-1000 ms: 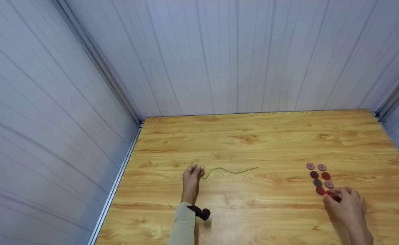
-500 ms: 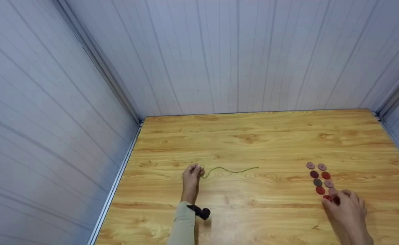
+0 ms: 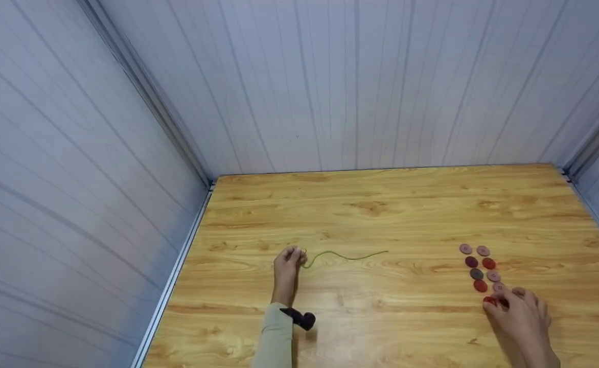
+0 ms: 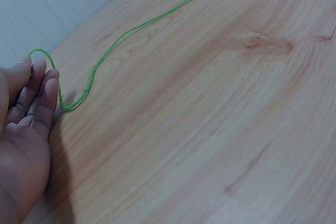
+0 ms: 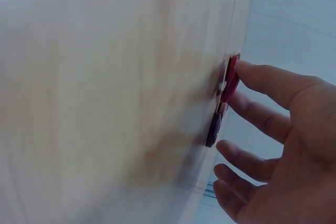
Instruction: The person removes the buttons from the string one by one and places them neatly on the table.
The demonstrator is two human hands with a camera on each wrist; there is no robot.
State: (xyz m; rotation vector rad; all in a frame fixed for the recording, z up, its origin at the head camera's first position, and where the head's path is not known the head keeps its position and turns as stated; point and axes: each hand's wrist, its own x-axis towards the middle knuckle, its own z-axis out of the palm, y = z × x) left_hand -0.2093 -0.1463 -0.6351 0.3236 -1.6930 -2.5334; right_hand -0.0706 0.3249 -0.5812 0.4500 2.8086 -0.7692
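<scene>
My left hand (image 3: 287,261) pinches one end of a thin green string (image 3: 353,258) between thumb and fingertips. In the left wrist view the string (image 4: 119,38) makes a small loop over the fingertips, then curves away across the wooden table. Far to the right, my right hand (image 3: 523,313) pinches a red button (image 3: 488,300) between thumb and index finger at the near end of a group of buttons. The right wrist view shows this red button (image 5: 231,78) tilted up, with a dark button (image 5: 214,129) low beside it. The other right fingers are loosely bent.
Beyond the right hand lie two short rows of buttons: pinkish ones (image 3: 465,249), a dark red one (image 3: 471,262), a grey one (image 3: 477,274) and red ones (image 3: 480,285). Pale panel walls (image 3: 350,87) enclose the table (image 3: 381,214). A black wrist mount (image 3: 303,320) sits at the left sleeve.
The right hand has drawn the red button slightly towards me, and a pinkish button behind it has come into view. The left hand and string have stayed still.
</scene>
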